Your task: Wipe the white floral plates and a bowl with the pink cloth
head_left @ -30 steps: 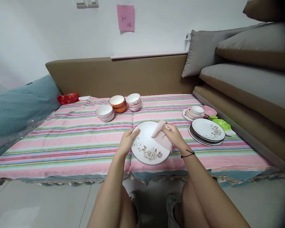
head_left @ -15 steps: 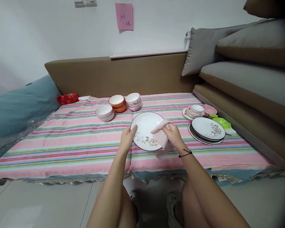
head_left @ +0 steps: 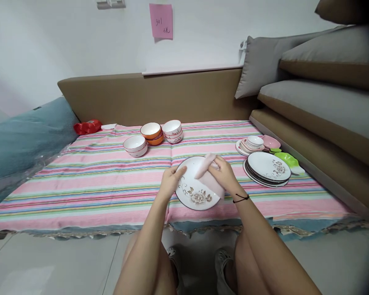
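My left hand (head_left: 171, 181) grips the left rim of a white plate (head_left: 189, 180) with brown flowers and a dark edge, its thumb on the upper face. A pale pink cloth (head_left: 211, 183) is pinched in my right hand (head_left: 223, 174) and lies against the plate's right side. The plate is held over the striped cloth cover. To the right of my right hand stands a stack of similar flowered plates (head_left: 266, 166).
Stacked bowls stand at the back: white ones (head_left: 135, 144), orange ones (head_left: 151, 132) and more white ones (head_left: 172, 129). Small dishes (head_left: 254, 141), a pink dish (head_left: 271, 142) and a green leaf-shaped dish (head_left: 287, 159) sit at right, beside piled cushions (head_left: 322, 106). A red bag (head_left: 88, 127) lies far left.
The plate has come down and slightly right, nearer to me, and its flower pattern shows more fully. The cloth has moved further over its right side. Both hands keep their hold.
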Motion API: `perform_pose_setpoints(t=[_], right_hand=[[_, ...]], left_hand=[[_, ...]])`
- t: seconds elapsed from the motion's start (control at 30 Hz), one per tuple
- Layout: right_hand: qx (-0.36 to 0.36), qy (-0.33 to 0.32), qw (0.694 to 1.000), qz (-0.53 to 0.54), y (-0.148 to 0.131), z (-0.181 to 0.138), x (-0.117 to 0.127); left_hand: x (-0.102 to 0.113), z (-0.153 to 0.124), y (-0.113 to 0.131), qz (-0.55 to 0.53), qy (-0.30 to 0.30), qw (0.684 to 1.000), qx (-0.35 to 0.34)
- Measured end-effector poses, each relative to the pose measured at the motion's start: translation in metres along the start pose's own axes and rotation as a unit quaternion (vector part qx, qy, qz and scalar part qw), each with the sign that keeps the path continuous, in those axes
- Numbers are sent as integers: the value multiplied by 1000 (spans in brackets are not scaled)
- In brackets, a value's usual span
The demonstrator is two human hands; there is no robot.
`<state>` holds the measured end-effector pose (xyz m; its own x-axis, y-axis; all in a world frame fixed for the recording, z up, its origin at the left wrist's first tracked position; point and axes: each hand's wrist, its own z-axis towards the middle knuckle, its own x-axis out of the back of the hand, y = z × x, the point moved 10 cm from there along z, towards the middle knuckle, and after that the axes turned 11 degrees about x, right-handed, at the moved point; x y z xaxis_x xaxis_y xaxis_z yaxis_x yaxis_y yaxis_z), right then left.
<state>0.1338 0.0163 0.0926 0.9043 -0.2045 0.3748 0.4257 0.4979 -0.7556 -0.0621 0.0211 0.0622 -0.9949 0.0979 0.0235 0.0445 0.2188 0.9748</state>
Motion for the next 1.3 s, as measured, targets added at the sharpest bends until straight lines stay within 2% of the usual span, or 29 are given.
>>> perform_pose_setpoints(t=[0.1,0.2,0.27,0.37,0.47,0.6,0.67,0.73,0.8,0.9,0.97,1.07,1.2,1.3], right_hand=[[-78,59,995,-16,15,-8,9],[-102,35,994,26,17,-14,-5],[-105,9,994,41,18,-14,-13],[-109,10,993,51,23,-11,-12],[-102,9,992,73,25,-6,-10],[-45,-67,996,46,8,-5,-25],[-24,-103,994,14,0,-7,-35],[-26,-103,994,3,-2,-9,-37],[-48,-71,996,24,2,-8,-32],[-112,-1,992,60,17,-10,-21],[-148,26,985,83,25,-15,-22],[-160,9,975,152,22,-23,-41],[-178,-13,959,221,21,-30,-58],[-191,29,960,202,32,-26,-44]], left_hand=[[25,2,0,-111,102,989,-4],[42,2,-5,-196,165,967,-1],[47,2,-6,-203,176,963,4],[44,2,-3,-145,139,980,12],[27,-1,-2,-52,52,997,33],[-10,-10,-6,68,-91,992,51],[-17,-13,-7,96,-109,988,45],[-14,-12,-6,85,-89,991,43],[-5,-10,-6,32,-56,997,50],[19,-6,-1,-81,36,995,36],[38,-5,3,-155,116,981,8],[58,-5,0,-224,199,954,-13],[63,-4,-2,-181,215,960,-3],[55,-5,3,-105,191,976,-5]])
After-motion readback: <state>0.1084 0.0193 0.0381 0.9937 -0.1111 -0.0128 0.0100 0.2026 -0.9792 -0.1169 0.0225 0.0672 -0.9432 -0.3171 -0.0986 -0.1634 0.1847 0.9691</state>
